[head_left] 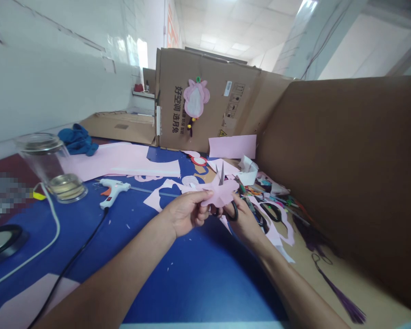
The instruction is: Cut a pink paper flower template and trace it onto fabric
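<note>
Between my hands, above the blue tabletop [198, 269], is a cut piece of pink sheet [222, 194] with a wavy outline. My left hand [188, 210] pinches its left edge between thumb and fingers. Black-handled scissors [234, 211] are in my right hand [245, 217], with fingers around the handle loops. The parted blades point up and away from me, showing above the pink piece. Part of the scissors is hidden behind it. Pink offcuts [160, 194] lie just beyond my left hand.
A white glue gun [114, 189] lies left, its black cord running towards me. Beyond it stands a glass jar [51, 164]. Cardboard walls [239, 109] rise behind and right, with a pink flower-shaped piece [196, 98] attached. Clutter and a purple tassel [342, 294] lie right.
</note>
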Tool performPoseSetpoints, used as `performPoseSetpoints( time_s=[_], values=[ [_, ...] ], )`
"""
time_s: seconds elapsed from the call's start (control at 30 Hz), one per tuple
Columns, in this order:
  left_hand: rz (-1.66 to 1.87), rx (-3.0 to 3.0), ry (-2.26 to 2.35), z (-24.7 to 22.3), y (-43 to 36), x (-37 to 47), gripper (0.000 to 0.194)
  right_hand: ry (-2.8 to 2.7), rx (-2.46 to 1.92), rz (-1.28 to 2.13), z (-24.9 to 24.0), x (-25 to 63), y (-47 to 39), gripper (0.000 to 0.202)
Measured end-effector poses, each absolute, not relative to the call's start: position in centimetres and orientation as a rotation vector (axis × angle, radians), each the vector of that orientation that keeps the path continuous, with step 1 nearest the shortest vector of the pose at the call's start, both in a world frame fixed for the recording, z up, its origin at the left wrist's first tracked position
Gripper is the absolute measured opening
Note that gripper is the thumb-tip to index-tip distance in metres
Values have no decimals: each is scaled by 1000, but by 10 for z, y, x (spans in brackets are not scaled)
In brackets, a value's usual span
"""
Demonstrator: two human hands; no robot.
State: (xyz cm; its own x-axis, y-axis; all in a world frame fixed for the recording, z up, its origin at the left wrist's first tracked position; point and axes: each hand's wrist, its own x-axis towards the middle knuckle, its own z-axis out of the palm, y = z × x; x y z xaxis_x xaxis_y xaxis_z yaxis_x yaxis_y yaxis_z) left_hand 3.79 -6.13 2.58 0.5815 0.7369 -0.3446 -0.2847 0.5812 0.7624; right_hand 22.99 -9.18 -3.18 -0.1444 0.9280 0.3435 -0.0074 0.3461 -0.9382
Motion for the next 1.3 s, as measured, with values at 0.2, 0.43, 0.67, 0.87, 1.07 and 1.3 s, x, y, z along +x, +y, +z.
performPoseSetpoints(
  time_s=[0.2,0.43,0.67,0.87,1.07,1.3],
  values=[
    [663,716,714,26,-62,38,28,-1472,-902,1008,-31,229,-92,31],
    [662,722,699,24,-61,37,28,-1468,-941,1011,-29,228,-93,35],
    [667,714,712,25,-61,38,27,-1471,-917,1015,-30,229,-92,32],
    [670,688,744,28,-61,39,28,-1473,-919,998,-30,231,-92,31],
    [675,670,767,27,-61,39,26,-1460,-940,1030,-30,232,-93,32],
    [717,655,788,25,-59,38,11,-1482,-945,1000,-26,233,-93,34]
  ],
)
